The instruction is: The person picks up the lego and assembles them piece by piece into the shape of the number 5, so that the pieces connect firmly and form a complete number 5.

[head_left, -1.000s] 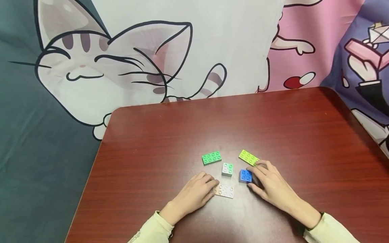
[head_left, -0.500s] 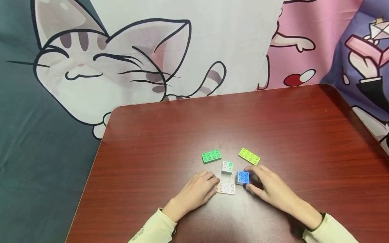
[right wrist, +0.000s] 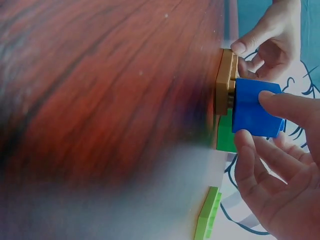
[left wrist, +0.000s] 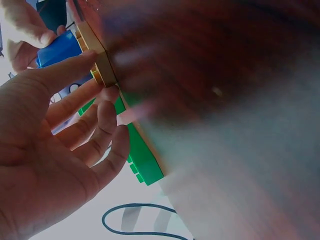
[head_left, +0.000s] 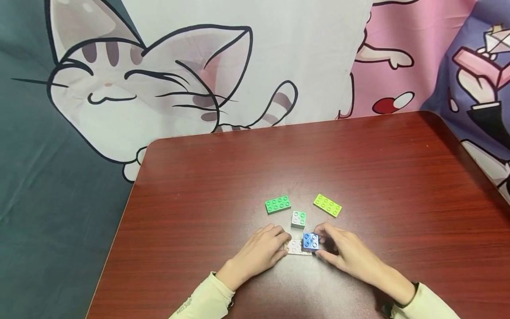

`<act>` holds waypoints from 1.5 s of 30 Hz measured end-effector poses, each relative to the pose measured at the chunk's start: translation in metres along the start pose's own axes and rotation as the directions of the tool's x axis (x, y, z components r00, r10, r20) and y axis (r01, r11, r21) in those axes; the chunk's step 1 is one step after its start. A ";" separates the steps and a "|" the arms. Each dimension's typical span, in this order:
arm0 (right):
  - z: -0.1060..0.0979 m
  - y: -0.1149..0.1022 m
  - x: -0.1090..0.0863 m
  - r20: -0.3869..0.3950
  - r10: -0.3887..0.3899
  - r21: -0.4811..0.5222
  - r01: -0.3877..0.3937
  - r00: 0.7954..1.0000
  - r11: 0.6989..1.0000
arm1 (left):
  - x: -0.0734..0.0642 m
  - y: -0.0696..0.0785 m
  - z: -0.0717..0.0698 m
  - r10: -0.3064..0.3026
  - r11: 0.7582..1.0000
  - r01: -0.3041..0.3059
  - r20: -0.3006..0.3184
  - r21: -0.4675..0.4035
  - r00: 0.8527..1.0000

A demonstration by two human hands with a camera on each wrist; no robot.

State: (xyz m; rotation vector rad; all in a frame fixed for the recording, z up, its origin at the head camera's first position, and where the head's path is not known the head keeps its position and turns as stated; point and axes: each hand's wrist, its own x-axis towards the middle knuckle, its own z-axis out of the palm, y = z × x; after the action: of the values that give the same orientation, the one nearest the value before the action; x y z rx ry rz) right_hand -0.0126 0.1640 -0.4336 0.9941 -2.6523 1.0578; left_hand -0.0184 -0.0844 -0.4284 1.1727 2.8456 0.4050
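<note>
Near the middle of the table, my left hand (head_left: 259, 250) grips the left end of a tan eight-stud toy building brick (right wrist: 224, 85), which looks nearly white from glare in the head view. Thumb and fingers lie on opposite sides of it. My right hand (head_left: 348, 252) pinches a blue four-stud building brick (head_left: 311, 241) between thumb and fingers. That blue brick sits over the tan one's right end. In the right wrist view a narrow gap with studs shows between the two bricks; whether they are pressed together I cannot tell.
Behind the hands lie a green long brick (head_left: 278, 204), a small green square brick (head_left: 298, 219) partly whitened by glare, and a lime long brick (head_left: 327, 205). The reddish-brown table (head_left: 199, 177) reaches back to a cartoon-printed cloth (head_left: 318, 53).
My right hand has carried the blue brick leftward and toward me, from beside the lime brick to above the tan brick. My left hand has shifted slightly right, still holding the tan brick.
</note>
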 end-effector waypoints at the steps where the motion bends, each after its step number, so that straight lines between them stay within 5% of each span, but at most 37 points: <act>1: 0.000 0.000 0.000 -0.002 0.002 0.001 -0.002 1.000 1.000 | 0.000 0.000 0.001 0.000 1.000 0.000 0.000 -0.002 1.000; 13: 0.006 -0.002 0.002 0.020 -0.054 0.053 0.053 0.998 0.997 | 0.002 0.006 0.001 0.025 0.976 -0.050 -0.119 -0.211 0.993; 24: 0.005 -0.001 0.003 0.037 -0.087 0.061 0.084 0.996 0.995 | 0.004 0.014 0.001 -0.007 0.991 -0.010 -0.126 -0.135 0.992; 39: 0.004 0.004 0.003 0.043 -0.067 0.067 0.064 0.997 0.996 | 0.010 0.017 0.004 -0.032 0.980 -0.003 -0.169 -0.200 0.985; 45: 0.003 0.005 0.003 0.049 -0.105 0.070 0.101 0.993 0.992 | 0.014 0.019 0.004 -0.010 0.991 -0.014 -0.178 -0.134 0.984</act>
State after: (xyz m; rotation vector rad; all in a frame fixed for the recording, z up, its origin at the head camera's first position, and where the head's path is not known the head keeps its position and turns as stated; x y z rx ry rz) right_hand -0.0175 0.1636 -0.4376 1.1741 -2.5892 1.1199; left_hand -0.0145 -0.0610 -0.4270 1.1697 2.9089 0.7253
